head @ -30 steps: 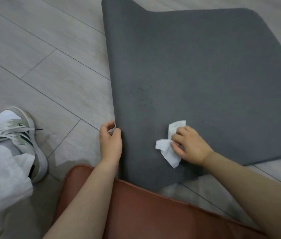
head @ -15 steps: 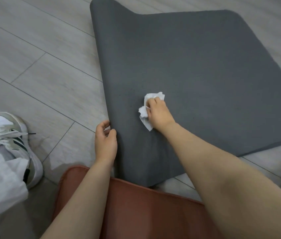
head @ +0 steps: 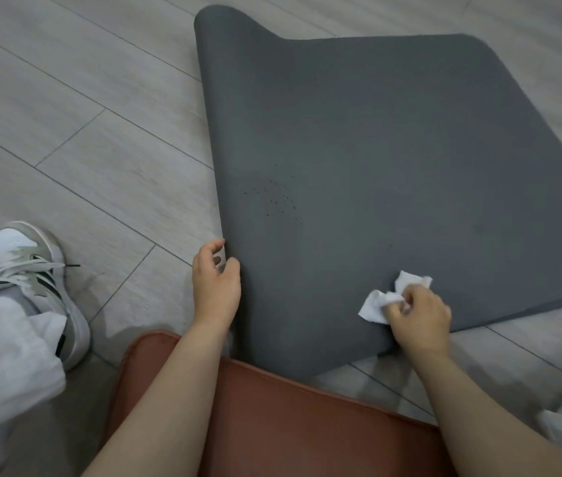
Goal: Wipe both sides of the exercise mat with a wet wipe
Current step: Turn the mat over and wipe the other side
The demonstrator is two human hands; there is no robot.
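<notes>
The right hand [head: 422, 315] is coming back to the near edge of the mat [head: 393, 149], fingers bunched around the wet wipe [head: 381, 301]. The left hand [head: 216, 287] is curling on the mat's left edge; overlapping strokes should be covering the dark specks [head: 278, 197].

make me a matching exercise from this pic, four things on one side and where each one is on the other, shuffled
Things:
1. wipe
2. left hand
3. sneaker
4. dark specks

Places:
A. on the floor at the far left
B. gripping the mat's left edge
C. bunched in the right hand, near the mat's near edge
D. on the mat's surface, beyond the left hand

Pairs: 1-C, 2-B, 3-A, 4-D
</notes>
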